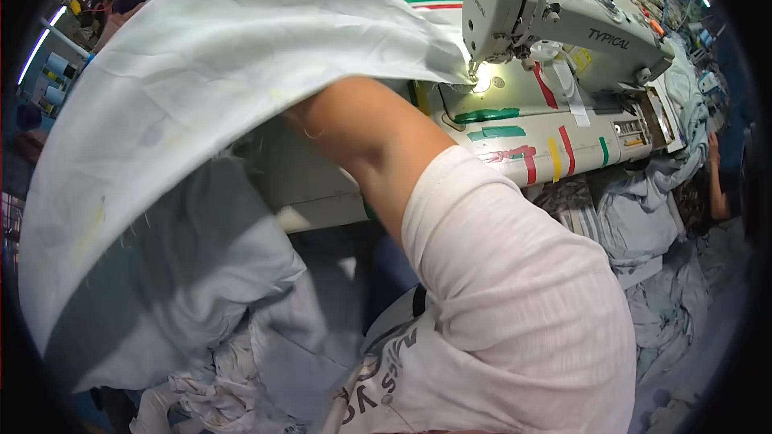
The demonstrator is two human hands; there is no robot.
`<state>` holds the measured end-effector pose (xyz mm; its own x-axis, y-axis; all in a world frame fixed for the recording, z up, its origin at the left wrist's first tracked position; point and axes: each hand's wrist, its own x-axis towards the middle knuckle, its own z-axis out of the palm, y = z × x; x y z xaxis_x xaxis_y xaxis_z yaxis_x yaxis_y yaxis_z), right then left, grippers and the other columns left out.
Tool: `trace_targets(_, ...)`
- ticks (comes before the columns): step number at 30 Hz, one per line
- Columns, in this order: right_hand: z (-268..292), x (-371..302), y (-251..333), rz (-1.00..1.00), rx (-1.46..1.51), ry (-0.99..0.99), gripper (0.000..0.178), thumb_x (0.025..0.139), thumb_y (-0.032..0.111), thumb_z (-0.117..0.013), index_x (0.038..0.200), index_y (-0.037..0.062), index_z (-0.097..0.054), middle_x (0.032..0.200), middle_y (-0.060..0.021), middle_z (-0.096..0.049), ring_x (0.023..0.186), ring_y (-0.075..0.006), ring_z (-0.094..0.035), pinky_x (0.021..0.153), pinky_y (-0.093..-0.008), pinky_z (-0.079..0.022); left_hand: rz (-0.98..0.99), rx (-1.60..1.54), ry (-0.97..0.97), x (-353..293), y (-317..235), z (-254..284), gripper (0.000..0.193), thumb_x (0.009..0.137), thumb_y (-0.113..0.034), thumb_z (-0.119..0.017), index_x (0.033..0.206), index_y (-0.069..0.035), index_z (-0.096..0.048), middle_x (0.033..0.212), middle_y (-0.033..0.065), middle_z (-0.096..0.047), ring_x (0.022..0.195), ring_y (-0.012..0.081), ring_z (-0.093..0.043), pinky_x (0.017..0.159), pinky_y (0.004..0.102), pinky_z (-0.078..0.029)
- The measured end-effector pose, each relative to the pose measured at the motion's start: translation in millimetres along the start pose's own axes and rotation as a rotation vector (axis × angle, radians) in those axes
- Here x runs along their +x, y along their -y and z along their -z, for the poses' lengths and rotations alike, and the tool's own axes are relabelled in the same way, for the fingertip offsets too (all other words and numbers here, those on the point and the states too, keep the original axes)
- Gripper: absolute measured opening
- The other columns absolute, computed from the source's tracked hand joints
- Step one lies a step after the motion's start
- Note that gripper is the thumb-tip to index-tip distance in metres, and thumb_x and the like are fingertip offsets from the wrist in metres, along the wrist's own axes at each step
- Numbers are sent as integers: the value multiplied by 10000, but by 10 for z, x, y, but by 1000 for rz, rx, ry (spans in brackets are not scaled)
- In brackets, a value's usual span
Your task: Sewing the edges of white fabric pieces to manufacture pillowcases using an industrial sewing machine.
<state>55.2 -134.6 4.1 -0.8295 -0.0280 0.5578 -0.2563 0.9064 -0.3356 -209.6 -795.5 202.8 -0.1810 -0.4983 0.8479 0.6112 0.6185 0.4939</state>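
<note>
A large pale grey-white cloth (pixel 241 24) arches high across the left side, its frayed edge curving down to the lower left. One corner of it reaches the lit needle area of a white sewing machine (pixel 555 20), next to the presser foot. From the lower right my right arm (pixel 362 128), in a short white sleeve, crosses leftward and passes beneath the raised cloth. That cloth hides my right hand, so its fingers and anything in them cannot be seen. My left hand does not show anywhere.
Coloured tape strips mark the machine table (pixel 579 141). Pale fabric (pixel 217 249) hangs below the raised cloth, with crumpled pieces (pixel 213 386) lower down. More garments (pixel 643 221) are heaped right of the table. Another person's arm (pixel 716 177) shows at the far right.
</note>
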Motion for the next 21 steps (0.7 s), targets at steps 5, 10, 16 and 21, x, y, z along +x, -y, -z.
trace_targets(5, -209, -242, 240, -70, 123, 58, 279, 822, 180, -576, 1039, 26, -657, 1108, -181, -648, 1040, -340, -613, 964, -419, -451, 85, 34, -9, -18, 156, -59, 291, 849, -273, -587, 907, -3, -679, 818, 150, -657, 716, 239, -588, 694, 406, -487)
trace_targets(10, -74, -946, 806, 142, 17, 126, 255, 782, 177, -622, 990, 33, -652, 1161, -153, -633, 1076, -316, -603, 1009, -501, -413, 148, 149, -77, 129, 266, 692, 296, 837, -280, -592, 892, -3, -680, 805, 155, -652, 702, 250, -579, 686, 421, -481)
trace_targets(16, 499, -2064, 985, 54, 137, 314, 288, 768, 132, -706, 1041, 64, -644, 1156, -138, -624, 1125, -272, -592, 1053, -517, -387, 194, 264, -216, 719, 605, 2010, 303, 822, -290, -597, 873, -3, -681, 789, 160, -646, 686, 263, -568, 677, 438, -475)
trace_targets(21, 942, -1895, 721, -25, -6, -106, 455, 682, 16, -751, 1117, 31, -617, 1136, -169, -638, 1045, -370, -614, 917, -445, -501, 309, 886, 212, 1111, 738, 2875, 341, 940, -322, -530, 1145, -88, -669, 1037, 127, -711, 905, 224, -686, 833, 331, -537)
